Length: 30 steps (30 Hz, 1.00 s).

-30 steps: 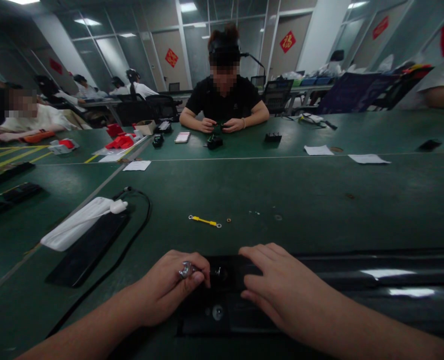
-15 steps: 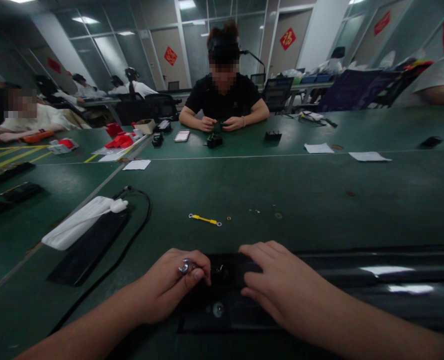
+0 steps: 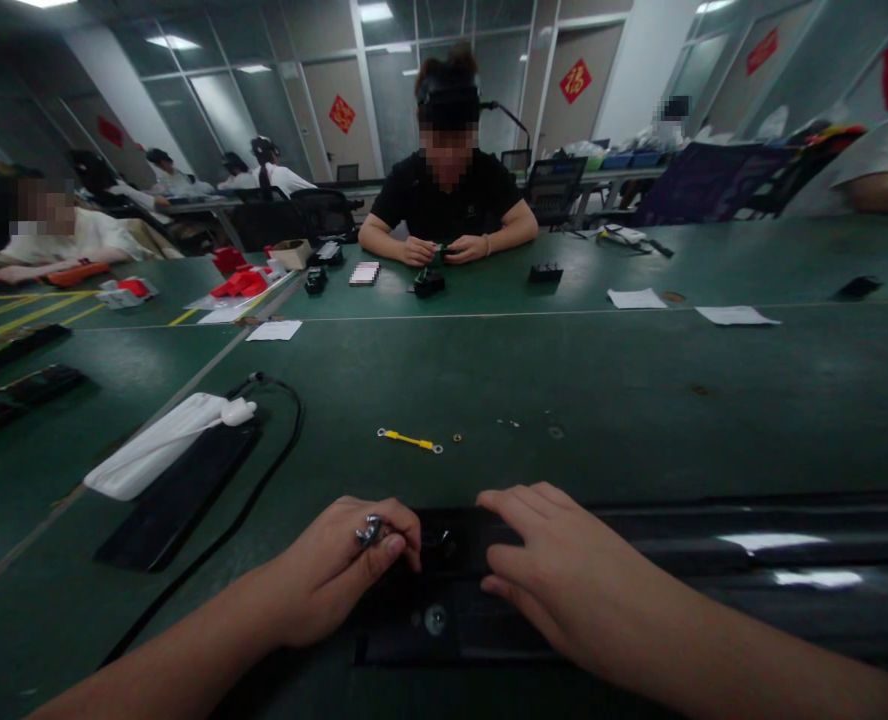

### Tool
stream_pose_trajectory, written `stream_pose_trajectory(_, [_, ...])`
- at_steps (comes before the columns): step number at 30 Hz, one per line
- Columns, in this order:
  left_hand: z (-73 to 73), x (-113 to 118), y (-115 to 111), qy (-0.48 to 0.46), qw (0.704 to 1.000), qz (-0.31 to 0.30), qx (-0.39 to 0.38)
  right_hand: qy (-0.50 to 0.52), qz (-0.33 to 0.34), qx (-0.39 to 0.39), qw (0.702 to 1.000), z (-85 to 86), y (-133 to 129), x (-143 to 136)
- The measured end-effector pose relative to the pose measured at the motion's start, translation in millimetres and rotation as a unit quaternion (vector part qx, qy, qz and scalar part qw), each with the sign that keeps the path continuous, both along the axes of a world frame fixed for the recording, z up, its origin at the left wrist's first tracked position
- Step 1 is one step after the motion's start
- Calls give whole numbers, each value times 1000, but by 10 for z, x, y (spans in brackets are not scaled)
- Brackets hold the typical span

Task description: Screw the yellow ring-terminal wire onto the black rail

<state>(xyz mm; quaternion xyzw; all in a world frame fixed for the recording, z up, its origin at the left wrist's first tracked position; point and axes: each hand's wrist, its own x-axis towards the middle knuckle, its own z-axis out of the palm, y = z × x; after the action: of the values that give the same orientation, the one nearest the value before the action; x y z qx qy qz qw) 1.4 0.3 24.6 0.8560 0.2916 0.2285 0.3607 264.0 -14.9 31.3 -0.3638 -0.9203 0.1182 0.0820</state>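
Observation:
My left hand (image 3: 331, 575) is closed around a small wrench (image 3: 370, 531), whose shiny open jaw pokes out above the thumb. Its fingertips are at the left end of a long glossy black bar (image 3: 684, 526), close to a metal fitting (image 3: 445, 543). A round bolt head (image 3: 435, 620) shows on the bar's nearer part. Across the bar rests my right hand (image 3: 556, 565), palm down with fingers stretched out and apart. Beyond both hands lie a short yellow cable (image 3: 409, 440) with ring terminals and a small brass-coloured nut (image 3: 457, 438).
To the left are a white power bank (image 3: 155, 445), a dark flat slab (image 3: 178, 500) and a black cable (image 3: 245, 510). A co-worker (image 3: 448, 185) sits opposite, handling small parts. Papers (image 3: 736, 315) and red pieces (image 3: 241, 281) lie farther off.
My hands, the wrench and the bar stay practically where they were. The view has shifted very slightly, and the co-worker opposite has moved their fingers a little.

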Motion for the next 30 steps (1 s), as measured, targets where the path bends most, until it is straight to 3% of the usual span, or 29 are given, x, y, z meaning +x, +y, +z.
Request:
stream_pose_trajectory(11, [-76, 3, 6, -20, 998, 38, -36, -1, 1, 3, 1000, 3, 9, -10])
stream_pose_trajectory(30, [-53, 4, -11, -33, 999, 14, -25, -4, -1, 0, 1000, 15, -6, -9])
